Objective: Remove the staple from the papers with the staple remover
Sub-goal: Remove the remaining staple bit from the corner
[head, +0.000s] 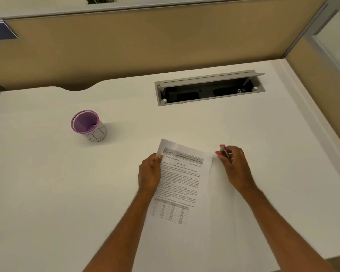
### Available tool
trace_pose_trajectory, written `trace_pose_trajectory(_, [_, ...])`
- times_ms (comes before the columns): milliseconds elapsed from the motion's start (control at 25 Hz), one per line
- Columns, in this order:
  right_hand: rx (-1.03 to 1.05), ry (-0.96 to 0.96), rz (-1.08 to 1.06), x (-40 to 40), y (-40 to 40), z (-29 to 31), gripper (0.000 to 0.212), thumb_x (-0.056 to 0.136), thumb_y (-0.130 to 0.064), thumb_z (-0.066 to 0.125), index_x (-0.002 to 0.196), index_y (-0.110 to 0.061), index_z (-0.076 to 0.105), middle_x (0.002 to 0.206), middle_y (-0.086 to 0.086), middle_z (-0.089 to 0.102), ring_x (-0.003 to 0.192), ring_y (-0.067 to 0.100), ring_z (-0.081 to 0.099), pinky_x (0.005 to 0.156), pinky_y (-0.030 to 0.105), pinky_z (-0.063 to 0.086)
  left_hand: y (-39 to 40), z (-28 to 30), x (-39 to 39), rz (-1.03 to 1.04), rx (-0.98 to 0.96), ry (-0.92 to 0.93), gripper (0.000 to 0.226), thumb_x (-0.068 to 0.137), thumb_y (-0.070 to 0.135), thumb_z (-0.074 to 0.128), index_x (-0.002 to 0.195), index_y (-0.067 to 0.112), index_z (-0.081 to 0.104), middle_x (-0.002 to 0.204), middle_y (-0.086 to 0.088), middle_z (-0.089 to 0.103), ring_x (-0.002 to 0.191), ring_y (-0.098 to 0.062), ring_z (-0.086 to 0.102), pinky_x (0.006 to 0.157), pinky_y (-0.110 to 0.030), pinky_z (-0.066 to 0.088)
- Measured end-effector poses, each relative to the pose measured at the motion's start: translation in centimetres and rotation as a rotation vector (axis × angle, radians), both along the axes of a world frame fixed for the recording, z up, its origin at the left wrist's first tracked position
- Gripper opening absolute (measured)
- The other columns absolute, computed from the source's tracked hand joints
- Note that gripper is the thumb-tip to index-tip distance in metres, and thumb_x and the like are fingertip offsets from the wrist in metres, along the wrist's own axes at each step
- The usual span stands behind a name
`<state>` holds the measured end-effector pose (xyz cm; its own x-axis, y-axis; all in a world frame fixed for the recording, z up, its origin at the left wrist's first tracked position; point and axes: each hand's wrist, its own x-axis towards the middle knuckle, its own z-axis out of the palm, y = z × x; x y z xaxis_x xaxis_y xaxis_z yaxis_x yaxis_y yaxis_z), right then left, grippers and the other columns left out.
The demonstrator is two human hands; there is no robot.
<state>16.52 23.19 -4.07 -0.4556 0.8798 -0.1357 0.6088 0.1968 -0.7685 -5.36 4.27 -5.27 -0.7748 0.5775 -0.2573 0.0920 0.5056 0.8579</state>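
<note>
- Nearest the lens, two bare forearms reaching up from the bottom edge of the frame toward the middle of the white counter (243, 134).
- Left hand (149, 173) laid along the left edge of the papers (179, 179), thumb on the printed top sheet, pinning the stack flat, probably so it cannot slide when the staple is pulled.
- Papers at lower centre of the frame, turned slightly clockwise, a table printed near their bottom end.
- Right hand (236, 163) at the papers' upper right corner, fingers (222, 159) curled closed around a pink staple remover (223, 151), its pink tip poking out above and left of the knuckles.
- Tool held right at the corner, likely where the staple sits; staple itself too small to make out, so cannot tell whether the tool has caught it.
- Top sheet's right side seemingly lifted or folded toward that corner; blurred, so uncertain.
- Purple-rimmed pen cup (88, 125) at left of centre, well apart from the work.
- Open cable tray (208, 89) in the counter at upper right, beige partition (126, 46) behind.
</note>
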Motion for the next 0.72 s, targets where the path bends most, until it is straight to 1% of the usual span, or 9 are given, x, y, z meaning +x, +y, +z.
trace_pose_trajectory(40, [-0.093,0.115,0.049,-1.3,0.0,1.1,0.022,0.098,-0.034,0.064,0.118,-0.029,0.059,0.125,-0.006,0.06,0.114,0.008,0.064,0.088,0.01,0.049,0.0,-0.1,0.0,-0.013,0.004,0.016,0.036,0.108,0.038,0.048,0.078,0.021,0.06,0.075,-0.001,0.071,0.065,-0.018,0.065,0.063,-0.041,0.057])
trace_pose_trajectory(120, [-0.131,0.216,0.242,-4.2,-0.5,3.0,0.027,0.102,-0.029,0.057,0.128,-0.035,0.053,0.13,-0.01,0.054,0.117,-0.001,0.064,0.093,0.012,0.051,0.0,-0.2,0.1,-0.035,0.015,0.045,0.033,0.108,0.036,0.048,0.077,0.029,0.059,0.074,0.004,0.07,0.065,-0.015,0.065,0.062,-0.037,0.055])
trace_pose_trajectory(200, [-0.115,0.191,0.447,-6.9,-1.1,4.4,0.036,0.105,-0.028,0.052,0.14,-0.036,0.046,0.131,-0.007,0.045,0.121,-0.001,0.061,0.093,0.01,0.05,-0.3,-0.1,0.4,-0.06,0.03,0.077,0.032,0.108,0.037,0.047,0.079,0.034,0.06,0.074,0.008,0.071,0.064,-0.006,0.066,0.058,-0.026,0.054])
trace_pose_trajectory(240, [-0.085,0.14,0.516,-8.0,-1.2,4.9,0.037,0.105,-0.031,0.052,0.141,-0.036,0.044,0.131,-0.006,0.043,0.123,0.001,0.06,0.095,0.013,0.05,-0.4,0.0,0.6,-0.073,0.036,0.092,0.031,0.108,0.038,0.046,0.081,0.035,0.061,0.075,0.01,0.071,0.064,-0.005,0.067,0.056,-0.021,0.053])
trace_pose_trajectory(280, [-0.042,0.076,0.559,-8.9,-1.1,5.2,0.038,0.104,-0.037,0.054,0.141,-0.036,0.045,0.132,-0.006,0.042,0.123,0.005,0.059,0.096,0.019,0.051,-0.5,0.2,0.7,-0.083,0.039,0.103,0.029,0.108,0.039,0.046,0.085,0.035,0.063,0.077,0.011,0.072,0.065,-0.005,0.068,0.056,-0.019,0.054])
trace_pose_trajectory(320, [0.008,0.006,0.581,-9.6,-0.9,5.4,0.04,0.101,-0.045,0.057,0.138,-0.037,0.047,0.131,-0.008,0.043,0.121,0.007,0.059,0.095,0.023,0.053,-0.5,0.3,0.8,-0.092,0.041,0.114,0.028,0.107,0.04,0.045,0.089,0.034,0.065,0.079,0.01,0.073,0.066,-0.007,0.07,0.057,-0.021,0.056])
trace_pose_trajectory(400, [0.101,-0.083,0.625,-10.6,-0.6,5.6,0.045,0.093,-0.053,0.065,0.133,-0.04,0.049,0.129,-0.01,0.047,0.114,0.009,0.061,0.089,0.027,0.056,-0.5,0.4,0.9,-0.101,0.039,0.136,0.029,0.107,0.04,0.045,0.094,0.03,0.068,0.081,0.008,0.075,0.067,-0.01,0.071,0.059,-0.027,0.059])
trace_pose_trajectory(520, [0.157,-0.115,0.734,-11.5,-0.2,5.3,0.043,0.09,-0.053,0.068,0.129,-0.042,0.051,0.124,-0.013,0.051,0.111,0.01,0.06,0.086,0.03,0.057,-0.5,0.4,0.8,-0.108,0.032,0.164,0.03,0.108,0.036,0.046,0.099,0.021,0.071,0.081,0.004,0.075,0.069,-0.015,0.071,0.061,-0.036,0.06])
trace_pose_trajectory(720, [0.126,-0.159,0.831,-12.2,-0.5,4.9,0.039,0.093,-0.051,0.066,0.129,-0.037,0.06,0.125,-0.015,0.06,0.113,0.008,0.053,0.092,0.029,0.047,-0.4,0.7,1.0,-0.104,0.06,0.166,0.03,0.107,0.034,0.049,0.109,0.019,0.074,0.088,0.002,0.077,0.075,-0.017,0.072,0.067,-0.037,0.061])
